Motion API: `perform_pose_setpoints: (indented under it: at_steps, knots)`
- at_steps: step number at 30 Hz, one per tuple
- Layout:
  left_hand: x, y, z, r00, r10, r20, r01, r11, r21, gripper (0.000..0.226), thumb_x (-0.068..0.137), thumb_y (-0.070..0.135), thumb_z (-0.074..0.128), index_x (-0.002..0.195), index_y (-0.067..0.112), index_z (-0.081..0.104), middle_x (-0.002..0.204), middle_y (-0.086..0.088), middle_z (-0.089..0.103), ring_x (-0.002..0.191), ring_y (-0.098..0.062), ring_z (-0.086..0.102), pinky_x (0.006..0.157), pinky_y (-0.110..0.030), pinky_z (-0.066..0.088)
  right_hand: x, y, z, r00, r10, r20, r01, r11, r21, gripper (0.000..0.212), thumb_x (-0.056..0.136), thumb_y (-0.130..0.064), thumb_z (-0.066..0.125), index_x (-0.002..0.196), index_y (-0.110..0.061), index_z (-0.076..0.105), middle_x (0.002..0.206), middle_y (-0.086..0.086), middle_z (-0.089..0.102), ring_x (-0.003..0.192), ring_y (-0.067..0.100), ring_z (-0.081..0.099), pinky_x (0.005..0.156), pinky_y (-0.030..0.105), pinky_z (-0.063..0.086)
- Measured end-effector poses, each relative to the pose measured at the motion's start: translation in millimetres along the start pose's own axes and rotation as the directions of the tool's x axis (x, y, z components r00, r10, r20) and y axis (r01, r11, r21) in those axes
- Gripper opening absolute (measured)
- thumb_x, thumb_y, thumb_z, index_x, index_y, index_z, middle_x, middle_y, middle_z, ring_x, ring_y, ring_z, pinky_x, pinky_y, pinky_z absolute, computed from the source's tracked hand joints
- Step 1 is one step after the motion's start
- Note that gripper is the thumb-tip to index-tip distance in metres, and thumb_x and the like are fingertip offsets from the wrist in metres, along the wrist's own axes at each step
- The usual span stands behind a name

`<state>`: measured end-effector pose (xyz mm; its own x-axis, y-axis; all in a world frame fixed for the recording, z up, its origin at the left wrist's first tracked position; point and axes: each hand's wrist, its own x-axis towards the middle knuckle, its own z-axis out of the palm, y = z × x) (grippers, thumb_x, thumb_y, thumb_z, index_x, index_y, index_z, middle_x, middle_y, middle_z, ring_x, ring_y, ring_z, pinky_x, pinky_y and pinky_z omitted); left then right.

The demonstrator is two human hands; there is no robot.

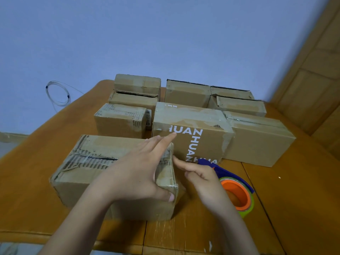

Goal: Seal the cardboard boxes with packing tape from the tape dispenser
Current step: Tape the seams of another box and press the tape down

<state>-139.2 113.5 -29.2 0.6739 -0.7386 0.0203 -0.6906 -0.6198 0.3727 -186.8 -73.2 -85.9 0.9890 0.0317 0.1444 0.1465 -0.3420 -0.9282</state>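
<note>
Pressing down over the right end of the worn brown cardboard box [95, 168] nearest the front edge, the left hand [139, 172] lies spread and flat, fingers straight, thumb hooked over the near corner and the forefinger reaching past the far edge toward the brown box printed with white letters [193, 133]. That front box runs long from left to right across the orange-brown wooden surface [276, 190], with its dark centre seam following the same line under glossy, wrinkled clear tape. The right hand [202, 179] sits just beside the box's right end, forefinger pointing at the end face where the tape folds over the edge; its other fingers are curled, but I cannot tell from here whether they grip anything. Immediately to the right of that hand, partly behind it, lies the blue tape dispenser with its orange core and green roll [237, 192], resting on the surface. So the dispenser is on the right-hand side, far closer to the right hand than the left, and I'd judge the right hand the natural one to take it up while the left steadies the box. Further back stand more plain cardboard boxes [257, 137] in rows, some with open dark seams, well apart from both hands.
</note>
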Motion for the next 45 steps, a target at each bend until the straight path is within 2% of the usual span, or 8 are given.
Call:
perform_pose_setpoints:
  at_steps: [3,9,14,20,26,36,41,45]
  knots:
    - [0,0,0,1.000,-0.006,-0.003,0.006,1.000,-0.006,0.128,0.064,0.064,0.075,0.144,0.043,-0.023,0.158,0.015,0.001,0.145,-0.005,0.001,0.114,-0.020,0.011,-11,-7,-11,0.995,-0.048,-0.086,0.057,0.992,0.108,0.036,0.091,-0.013,0.047,0.119,-0.031,0.062,0.119,-0.018,0.066,0.117,0.001,0.056,0.096,0.011,0.041]
    - [1,-2,1,1.000,-0.010,-0.020,0.009,1.000,-0.003,0.129,0.063,0.064,0.075,0.146,0.040,-0.020,0.160,0.011,0.005,0.145,-0.007,0.006,0.117,-0.026,0.017,-42,-10,1,0.982,-0.142,-0.125,0.162,0.972,0.168,0.036,0.080,-0.038,0.059,0.115,-0.035,0.068,0.114,-0.009,0.067,0.109,0.010,0.060,0.088,0.019,0.048]
    - [1,-3,1,1.000,0.006,-0.030,-0.005,1.000,0.015,0.129,0.062,0.065,0.075,0.147,0.038,-0.018,0.158,0.012,0.008,0.144,-0.007,0.010,0.117,-0.027,0.020,-44,-1,16,0.954,-0.258,-0.152,0.252,0.966,-0.061,0.027,0.082,-0.033,0.061,0.108,-0.027,0.067,0.108,-0.011,0.062,0.104,0.017,0.059,0.085,0.030,0.048]
    - [1,-3,1,0.999,0.020,-0.043,-0.019,1.000,0.023,0.130,0.062,0.067,0.074,0.149,0.036,-0.017,0.158,0.009,0.012,0.144,-0.009,0.014,0.115,-0.027,0.021,-36,5,23,0.896,-0.371,-0.245,0.340,0.927,-0.160,0.011,0.081,-0.033,0.066,0.088,-0.026,0.063,0.099,-0.015,0.063,0.101,0.010,0.060,0.083,0.022,0.047]
    - [1,-1,-1,1.000,0.003,-0.015,-0.003,1.000,0.004,0.129,0.063,0.063,0.076,0.148,0.036,-0.017,0.158,0.012,0.009,0.143,-0.009,0.015,0.113,-0.025,0.021,-34,10,28,0.880,-0.354,-0.315,0.360,0.932,-0.043,0.005,0.079,-0.026,0.065,0.075,-0.025,0.067,0.093,-0.014,0.067,0.093,0.007,0.063,0.079,0.013,0.045]
    - [0,0,-2,1.000,0.011,-0.004,-0.011,1.000,0.018,0.126,0.066,0.059,0.076,0.150,0.031,-0.014,0.159,0.006,0.009,0.145,-0.010,0.010,0.114,-0.022,0.016,-9,11,11,0.973,-0.210,-0.098,0.230,0.927,0.297,0.035,0.055,-0.053,0.084,0.075,-0.034,0.063,0.092,-0.006,0.067,0.090,0.013,0.059,0.082,0.029,0.046]
    - [1,2,-1,1.000,0.025,-0.003,-0.025,0.999,0.047,0.125,0.068,0.059,0.074,0.149,0.032,-0.018,0.157,0.006,0.010,0.143,-0.010,0.011,0.111,-0.020,0.016,19,-4,-9,0.981,-0.121,0.155,0.121,0.993,0.010,0.062,0.037,-0.048,0.084,0.090,-0.032,0.056,0.097,-0.009,0.054,0.094,0.008,0.049,0.087,0.027,0.040]
    - [2,3,-1,0.999,0.029,-0.014,-0.028,0.997,0.067,0.124,0.069,0.058,0.074,0.150,0.030,-0.016,0.157,0.008,0.006,0.142,-0.008,0.009,0.106,-0.014,0.011,35,-17,-17,0.950,-0.142,0.277,0.188,0.971,-0.147,0.056,0.046,-0.039,0.083,0.089,-0.023,0.050,0.095,-0.004,0.046,0.089,0.009,0.044,0.081,0.024,0.041]
